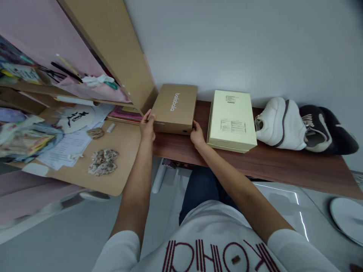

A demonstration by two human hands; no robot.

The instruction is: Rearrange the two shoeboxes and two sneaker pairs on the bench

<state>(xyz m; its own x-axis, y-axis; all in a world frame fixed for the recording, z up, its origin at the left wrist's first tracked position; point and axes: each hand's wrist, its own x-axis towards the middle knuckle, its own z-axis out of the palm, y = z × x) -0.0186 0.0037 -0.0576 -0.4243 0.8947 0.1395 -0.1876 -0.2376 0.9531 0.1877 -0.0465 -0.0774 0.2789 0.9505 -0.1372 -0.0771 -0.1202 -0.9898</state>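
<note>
A brown shoebox (181, 102) with white lettering lies shut on the dark wooden shelf (181, 145), close against the wall. My left hand (148, 126) grips its near left corner, thumb on the lid's edge. At the near right corner, my right hand (197, 134) has its fingers pressed to the box's side. The undersides of the fingers are partly hidden on both hands. Just right of it stands a pale yellow shoebox (232, 117) with printed labels on its lid, apart from my right hand.
White sneakers (279, 122) and black shoes (326, 128) stand along the shelf's right part. To the left, a desk (113, 173) holds papers (68, 147), scrunchies (102, 161) and a white cap (76, 118). An upright wooden panel (113, 49) rises beside the brown box.
</note>
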